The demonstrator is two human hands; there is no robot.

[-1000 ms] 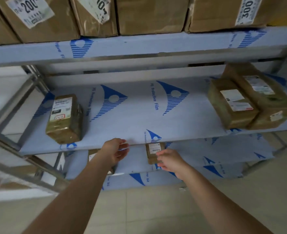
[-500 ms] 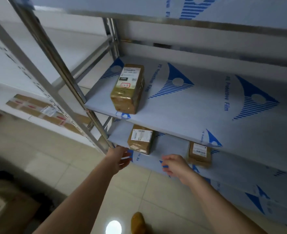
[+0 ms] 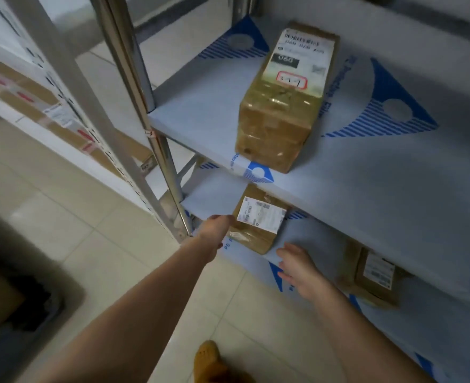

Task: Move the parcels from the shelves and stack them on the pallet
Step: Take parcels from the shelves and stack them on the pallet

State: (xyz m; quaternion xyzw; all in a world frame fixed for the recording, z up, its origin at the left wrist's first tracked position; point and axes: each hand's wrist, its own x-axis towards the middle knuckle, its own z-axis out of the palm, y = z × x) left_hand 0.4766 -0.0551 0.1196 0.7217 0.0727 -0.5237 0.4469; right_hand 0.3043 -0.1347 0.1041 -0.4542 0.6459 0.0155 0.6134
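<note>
Here, nearest the camera, a tan shoe (image 3: 209,360) on the tiled floor. Right hand (image 3: 300,268), fingers relaxed and apart, holds nothing, just beside the front corner of the small parcel (image 3: 258,221). Left hand (image 3: 215,226) is at that parcel's left side; fingers hidden, so grip state cannot be told. The two-sided approach probably prepares a lift. The parcel sits at the lower shelf's (image 3: 325,244) front left corner. Further right, a second parcel (image 3: 374,275). Above, a taped parcel (image 3: 283,106) near the middle shelf's (image 3: 366,194) front edge. Pallet not identifiable.
</note>
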